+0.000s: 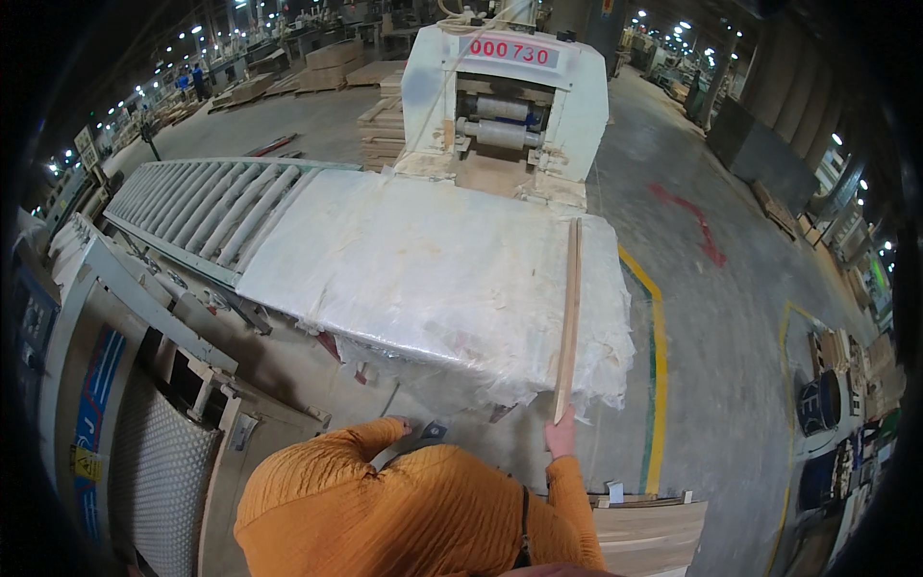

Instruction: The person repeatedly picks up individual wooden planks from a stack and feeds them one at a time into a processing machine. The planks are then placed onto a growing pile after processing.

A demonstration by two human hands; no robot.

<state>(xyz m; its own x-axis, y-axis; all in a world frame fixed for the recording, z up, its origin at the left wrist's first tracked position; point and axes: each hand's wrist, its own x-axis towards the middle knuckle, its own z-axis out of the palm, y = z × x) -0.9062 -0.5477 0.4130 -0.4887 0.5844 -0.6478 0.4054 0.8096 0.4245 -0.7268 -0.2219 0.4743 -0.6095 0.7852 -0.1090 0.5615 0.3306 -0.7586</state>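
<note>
My right hand (560, 437) is closed round the near end of a long, narrow wooden strip (571, 308). The strip lies along the right side of a table wrapped in plastic film (413, 260), pointing away from me, and its near end sticks out past the table's front edge. My left hand (400, 422) hangs low by my body, below the front edge of the table. Little of it shows beyond the orange sleeve, and its fingers are too small to make out.
Behind the table stands a white roller machine (505, 106) with a red number display. A roller conveyor (207, 207) joins the table's left side. Another machine with a textured belt (159, 471) is at near left. Wooden boards (654, 539) are stacked at my right, beside a yellow floor line (658, 385).
</note>
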